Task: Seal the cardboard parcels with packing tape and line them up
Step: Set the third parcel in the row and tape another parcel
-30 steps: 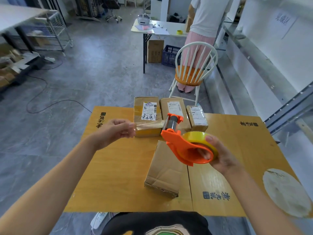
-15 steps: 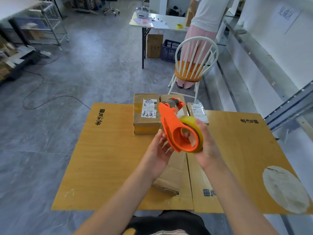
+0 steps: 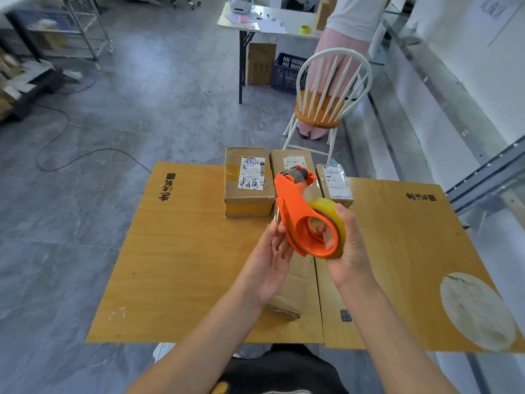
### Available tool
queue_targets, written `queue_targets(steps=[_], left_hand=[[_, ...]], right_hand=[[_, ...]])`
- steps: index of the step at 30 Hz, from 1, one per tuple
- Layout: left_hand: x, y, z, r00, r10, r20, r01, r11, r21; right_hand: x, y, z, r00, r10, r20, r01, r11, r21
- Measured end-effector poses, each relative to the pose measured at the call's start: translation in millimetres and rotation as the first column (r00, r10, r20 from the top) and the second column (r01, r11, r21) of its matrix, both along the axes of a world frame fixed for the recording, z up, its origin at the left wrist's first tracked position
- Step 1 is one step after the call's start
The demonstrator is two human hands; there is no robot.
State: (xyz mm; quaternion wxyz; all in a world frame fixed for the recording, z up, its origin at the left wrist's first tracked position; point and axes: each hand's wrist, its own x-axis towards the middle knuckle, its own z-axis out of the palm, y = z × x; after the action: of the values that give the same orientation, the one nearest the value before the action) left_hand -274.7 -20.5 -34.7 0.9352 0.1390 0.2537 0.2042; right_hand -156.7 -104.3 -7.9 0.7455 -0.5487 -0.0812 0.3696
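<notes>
My right hand [image 3: 350,248] grips an orange tape dispenser [image 3: 295,206] with a yellowish tape roll [image 3: 329,207], held upright above the wooden table [image 3: 181,251]. My left hand [image 3: 270,260] is beside the dispenser's left edge, fingers fairly straight and touching it. Under both hands lies a plain cardboard parcel [image 3: 289,294], mostly hidden. Three labelled parcels stand side by side at the table's far edge: a large one [image 3: 247,186], a middle one [image 3: 289,162] partly behind the dispenser, and a small one [image 3: 335,182].
A white chair [image 3: 329,103] with an orange seat stands just beyond the table. A person in pink trousers [image 3: 338,49] stands behind it at a white desk [image 3: 255,21]. A black cable [image 3: 71,155] runs over the grey floor at left.
My left hand, stretched out to the left pulling tape a second ago, has come back beside the dispenser. My right hand has raised the dispenser upright and nearer the middle.
</notes>
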Motion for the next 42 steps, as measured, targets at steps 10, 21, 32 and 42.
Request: queue_targets(steps=[10,21,32,42], left_hand=[[-3,-5,0,0.998,0.01,0.063,-0.012,0.999,0.039],[-21,-1,12,0.974,-0.219,0.054,0.194,0.937,0.289],[-44,4,3,0.997,-0.082,-0.007,0.081,0.974,0.209],[-46,-1,-14,0.995,-0.076,-0.07,0.085,0.987,0.139]], right_hand=[[-11,-5,-4,0.998,-0.069,0.0,0.068,0.99,0.127],[24,-32,7,0.989,-0.146,0.034,0.143,0.986,0.081],[44,-79,-54,0.891,-0.053,0.451,0.344,0.728,-0.594],[48,-115,-155,0.568,0.529,0.631,0.457,0.435,-0.776]])
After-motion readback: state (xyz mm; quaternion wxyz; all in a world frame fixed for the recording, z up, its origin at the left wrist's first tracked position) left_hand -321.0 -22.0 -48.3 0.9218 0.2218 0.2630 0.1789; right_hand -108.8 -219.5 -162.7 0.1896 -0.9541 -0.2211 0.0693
